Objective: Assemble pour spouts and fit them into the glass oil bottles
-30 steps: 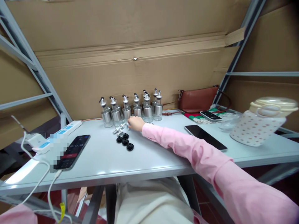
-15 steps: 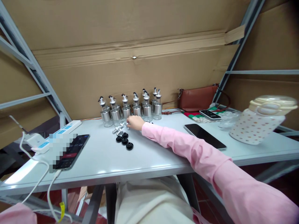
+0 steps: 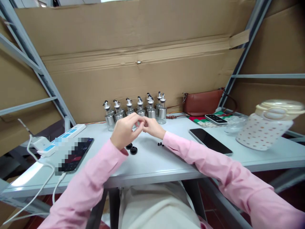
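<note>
My left hand [image 3: 127, 128] and my right hand [image 3: 152, 125] meet over the middle of the table, fingertips pinched together. Whatever lies between the fingers is too small or hidden to make out. Below my left wrist lie black round stoppers [image 3: 133, 150], partly covered by the hand. Several tiny black pieces [image 3: 160, 144] rest on the table beside my right cuff. Behind the hands stand several glass bottles [image 3: 151, 113] with steel bands and pourer spouts; the hands hide the lower parts of some.
A phone [image 3: 79, 156] and a power strip [image 3: 64, 136] with white cables lie at left. On the right are a dark phone [image 3: 209, 141], a brown bag [image 3: 202, 103], a small white device [image 3: 215, 119] and a dotted jug [image 3: 264, 128]. Cardboard [image 3: 143, 79] walls the back.
My left hand has come up from below the table edge to meet my right hand. The right hand has drawn back slightly rightward from the small silver parts, which are now hidden.
</note>
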Demonstrator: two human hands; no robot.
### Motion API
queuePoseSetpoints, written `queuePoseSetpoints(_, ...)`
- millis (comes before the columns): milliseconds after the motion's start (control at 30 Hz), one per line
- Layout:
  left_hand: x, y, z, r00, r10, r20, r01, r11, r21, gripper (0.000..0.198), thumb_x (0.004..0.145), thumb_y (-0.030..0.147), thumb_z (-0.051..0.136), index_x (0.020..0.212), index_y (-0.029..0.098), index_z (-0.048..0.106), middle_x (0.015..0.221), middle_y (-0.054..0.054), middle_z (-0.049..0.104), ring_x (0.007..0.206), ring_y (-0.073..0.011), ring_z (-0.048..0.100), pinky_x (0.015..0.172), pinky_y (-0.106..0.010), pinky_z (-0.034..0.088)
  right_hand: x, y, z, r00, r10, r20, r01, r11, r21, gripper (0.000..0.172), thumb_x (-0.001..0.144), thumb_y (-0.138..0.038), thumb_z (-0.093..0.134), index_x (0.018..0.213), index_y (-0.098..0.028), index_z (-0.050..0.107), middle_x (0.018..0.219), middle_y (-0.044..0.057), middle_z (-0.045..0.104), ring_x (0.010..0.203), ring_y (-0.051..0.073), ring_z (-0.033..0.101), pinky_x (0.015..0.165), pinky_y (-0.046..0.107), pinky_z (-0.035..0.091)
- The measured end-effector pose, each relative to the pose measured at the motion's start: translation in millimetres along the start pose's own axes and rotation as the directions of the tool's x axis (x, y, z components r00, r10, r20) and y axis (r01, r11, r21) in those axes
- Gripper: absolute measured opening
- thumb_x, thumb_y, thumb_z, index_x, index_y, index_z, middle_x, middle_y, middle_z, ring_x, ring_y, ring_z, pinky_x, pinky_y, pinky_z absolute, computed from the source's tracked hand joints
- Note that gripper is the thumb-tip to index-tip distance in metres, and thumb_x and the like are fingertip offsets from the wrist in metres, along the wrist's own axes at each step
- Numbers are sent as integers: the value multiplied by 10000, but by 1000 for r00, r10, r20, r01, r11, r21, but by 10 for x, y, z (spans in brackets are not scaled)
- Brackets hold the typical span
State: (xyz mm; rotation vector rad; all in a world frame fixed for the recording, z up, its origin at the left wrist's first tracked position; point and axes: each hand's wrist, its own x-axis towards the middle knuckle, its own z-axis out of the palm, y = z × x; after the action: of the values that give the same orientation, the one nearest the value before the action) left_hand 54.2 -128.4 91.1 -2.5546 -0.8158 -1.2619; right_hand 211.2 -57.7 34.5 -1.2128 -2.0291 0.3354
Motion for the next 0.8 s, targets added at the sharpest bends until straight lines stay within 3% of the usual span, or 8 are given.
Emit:
queuePoseSetpoints(67, 10, -256, 280, 997, -75, 25, 72, 991, 112, 73, 800, 209, 518, 773, 174, 577, 720, 8, 593, 612, -93, 535, 575, -216, 421, -86, 35, -46, 993, 108, -38, -94, 959, 267, 215, 747, -192, 579, 957, -152, 554, 639, -20, 598, 573, 121, 637, 599, 248, 519)
queuePoseSetpoints(133, -35, -476, 512, 992, -114, 49, 109, 990, 83, 82, 809, 247, 532, 791, 177, 572, 730, 11, 592, 595, -85, 528, 563, -207, 413, -121, 71, -63, 976, 214, -24, -173, 847, 503, 201, 739, -208, 605, 921, -146, 548, 649, -14, 597, 569, 126, 649, 557, 243, 541)
queuePoseSetpoints(233, -144, -655, 704, 995, -102, -7, 102, 995, -12, 111, 836, 275, 514, 843, 175, 562, 752, 1, 588, 617, -85, 536, 563, -199, 418, -120, 105, -65, 958, 285, 35, -230, 689, 688, 206, 689, -190, 676, 827, -148, 528, 669, -1, 625, 602, 135, 667, 577, 249, 566)
queuePoseSetpoints(433, -248, -692, 762, 996, -49, -76, 38, 990, -133, 119, 862, 250, 470, 840, 170, 556, 814, -28, 562, 705, -98, 551, 595, -199, 466, -128, 104, -60, 945, 314, 93, -263, 557, 788, 273, 669, -134, 698, 739, -174, 437, 612, -22, 633, 602, 143, 676, 624, 273, 571)
queuePoseSetpoints(633, -282, -720, 793, 995, 4, -96, -14, 994, -106, 90, 856, 237, 474, 881, 169, 528, 895, -53, 561, 799, -115, 563, 696, -235, 496, -154, 88, -103, 917, 346, 200, -352, 464, 813, 91, 789, -135, 549, 739, -163, 478, 666, 23, 668, 667, 135, 679, 721, 302, 551)
queuePoseSetpoints(800, -285, -743, 793, 984, -56, -172, 34, 992, -124, 74, 844, 236, 496, 878, 171, 510, 861, -36, 592, 790, -118, 578, 723, -247, 493, -168, 106, -155, 927, 249, 282, -367, 437, 821, 20, 797, -159, 509, 794, -156, 529, 780, 55, 696, 756, 149, 678, 744, 323, 536)
